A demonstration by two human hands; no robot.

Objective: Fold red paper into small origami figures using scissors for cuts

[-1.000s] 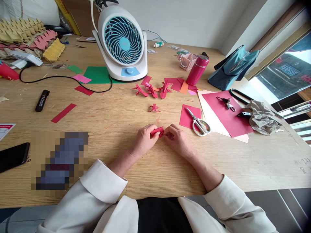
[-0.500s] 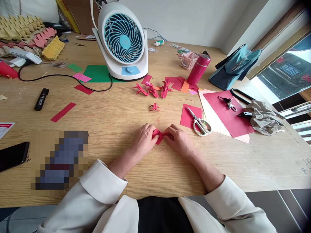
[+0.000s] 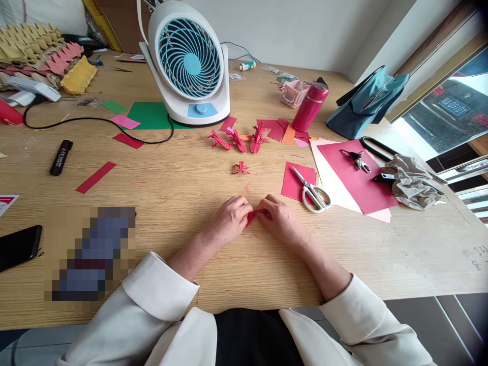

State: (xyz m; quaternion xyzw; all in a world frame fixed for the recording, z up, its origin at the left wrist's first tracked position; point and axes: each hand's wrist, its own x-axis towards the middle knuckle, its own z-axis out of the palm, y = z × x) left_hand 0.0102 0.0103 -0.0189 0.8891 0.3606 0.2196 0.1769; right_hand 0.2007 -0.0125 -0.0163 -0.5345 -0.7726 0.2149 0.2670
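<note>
Close above the wooden table, my left hand [image 3: 231,219] and my right hand [image 3: 281,217] pinch a small folded piece of red paper [image 3: 250,218] between them. Most of the paper is hidden by my fingers; a red corner shows below them. Beyond my hands lies a small red folded-paper figure [image 3: 241,168]. Farther back, several larger red folded-paper figures [image 3: 238,141] stand in a row. To the right, white-handled scissors [image 3: 315,197] rest partly on red paper squares [image 3: 292,184].
A white fan [image 3: 190,63] stands at the back, its black cord running left. A red flask [image 3: 310,108], a teal bag [image 3: 366,104] and a large red sheet [image 3: 353,173] occupy the right. At left lie a black marker [image 3: 61,157] and a phone [image 3: 19,248].
My left fingers have moved over the red paper, covering more of it. Both hands still hold it. The whole view has shifted slightly.
</note>
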